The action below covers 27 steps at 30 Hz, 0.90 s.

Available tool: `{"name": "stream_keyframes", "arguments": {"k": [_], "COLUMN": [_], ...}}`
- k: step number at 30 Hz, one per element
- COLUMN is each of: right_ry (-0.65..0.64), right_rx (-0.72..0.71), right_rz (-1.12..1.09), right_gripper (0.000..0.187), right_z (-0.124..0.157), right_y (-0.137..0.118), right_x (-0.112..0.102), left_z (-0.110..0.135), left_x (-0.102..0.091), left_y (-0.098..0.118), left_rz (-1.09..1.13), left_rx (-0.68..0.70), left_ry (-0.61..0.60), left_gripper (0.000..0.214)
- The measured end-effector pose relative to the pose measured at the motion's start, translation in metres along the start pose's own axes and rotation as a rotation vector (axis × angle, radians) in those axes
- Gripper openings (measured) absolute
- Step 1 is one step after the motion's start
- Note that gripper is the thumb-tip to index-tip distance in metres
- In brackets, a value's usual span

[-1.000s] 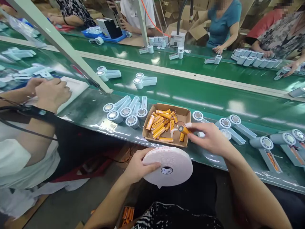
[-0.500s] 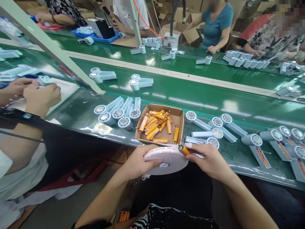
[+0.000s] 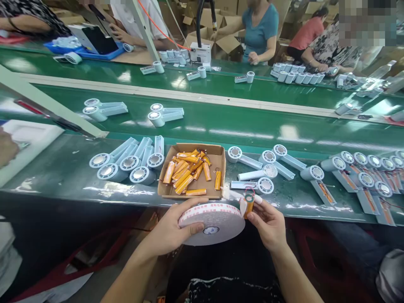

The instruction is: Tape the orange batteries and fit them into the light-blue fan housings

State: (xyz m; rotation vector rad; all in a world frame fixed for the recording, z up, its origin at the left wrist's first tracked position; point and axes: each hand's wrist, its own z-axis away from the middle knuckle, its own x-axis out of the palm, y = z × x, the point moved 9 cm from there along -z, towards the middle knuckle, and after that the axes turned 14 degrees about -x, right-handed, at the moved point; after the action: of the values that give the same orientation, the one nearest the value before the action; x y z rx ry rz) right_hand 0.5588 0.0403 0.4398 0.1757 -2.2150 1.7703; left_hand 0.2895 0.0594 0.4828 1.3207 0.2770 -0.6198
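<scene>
My left hand [image 3: 172,227] is closed around the left edge of a large roll of double-sided tape [image 3: 217,229], its thumb on the flat grey side. Red print runs along the roll's white rim. At the roll's right edge, my right hand [image 3: 268,221] pinches an orange battery [image 3: 248,206], with thin wires at its upper end and a whitish piece along its left side. Just beyond the roll, a cardboard tray [image 3: 192,195] holds several more orange batteries [image 3: 184,176].
Grey-blue fan housings with handles [image 3: 139,170] lie left of the tray, and others [image 3: 268,158] lie right of it. Farther right, several housings have batteries in their handles [image 3: 323,191]. A green conveyor belt [image 3: 221,113] crosses behind. Co-workers [image 3: 260,31] stand at its far side.
The battery has turned more upright in my right hand, its wires now showing on top, with a whitish piece against its side. The view has shifted to the right.
</scene>
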Motion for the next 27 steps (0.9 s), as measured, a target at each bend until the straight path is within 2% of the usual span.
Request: {"name": "stream_keyframes", "arguments": {"k": [5,10,13,15,17,19,20,21,22,23,24,25,27], "right_ry": [0.089,0.262,0.334,0.302,0.263,0.299,0.326,0.347,0.336,0.292,0.227,0.149,0.025], "right_rx": [-0.006,-0.004,-0.029,-0.043,-0.094,-0.201,-0.244,-0.288,-0.312,-0.312,-0.291,-0.244,-0.112], "right_rz": [-0.070,-0.124,-0.160,-0.150,-0.043,0.172,0.292,0.374,0.407,0.386,0.317,0.219,0.026], "right_gripper": [0.044,0.054,0.050,0.044,0.036,0.030,0.033,0.039,0.045,0.051,0.056,0.061,0.064], "right_z": [0.010,0.029,0.033,0.023,0.003,-0.021,-0.031,-0.038,-0.044,-0.047,-0.047,-0.043,-0.027], "right_y": [0.003,0.019,0.021,0.008,-0.023,-0.066,-0.086,-0.101,-0.109,-0.107,-0.098,-0.083,-0.045], "right_x": [-0.004,-0.009,-0.005,-0.003,-0.010,-0.031,-0.041,-0.050,-0.053,-0.052,-0.047,-0.039,-0.021], "left_z": [0.001,-0.001,-0.004,-0.002,0.004,0.017,0.022,0.019,0.008,-0.008,-0.025,-0.040,-0.069], "left_x": [0.002,-0.003,-0.005,-0.002,0.013,0.035,0.038,0.031,0.012,-0.017,-0.051,-0.080,-0.117], "left_y": [0.001,0.002,0.004,0.010,0.024,0.040,0.044,0.046,0.045,0.042,0.036,0.030,0.022], "left_rz": [0.038,0.156,0.194,0.185,0.124,0.011,-0.032,-0.050,-0.042,-0.015,0.017,0.017,-0.076], "left_rx": [0.011,-0.007,-0.004,-0.004,0.027,0.094,0.116,0.125,0.118,0.103,0.084,0.069,0.054], "left_ry": [0.008,0.014,0.027,0.014,-0.128,-0.392,-0.482,-0.484,-0.387,-0.215,-0.018,0.122,0.263], "left_gripper": [0.049,0.047,0.048,0.044,0.037,0.032,0.031,0.032,0.034,0.038,0.047,0.059,0.075]}}
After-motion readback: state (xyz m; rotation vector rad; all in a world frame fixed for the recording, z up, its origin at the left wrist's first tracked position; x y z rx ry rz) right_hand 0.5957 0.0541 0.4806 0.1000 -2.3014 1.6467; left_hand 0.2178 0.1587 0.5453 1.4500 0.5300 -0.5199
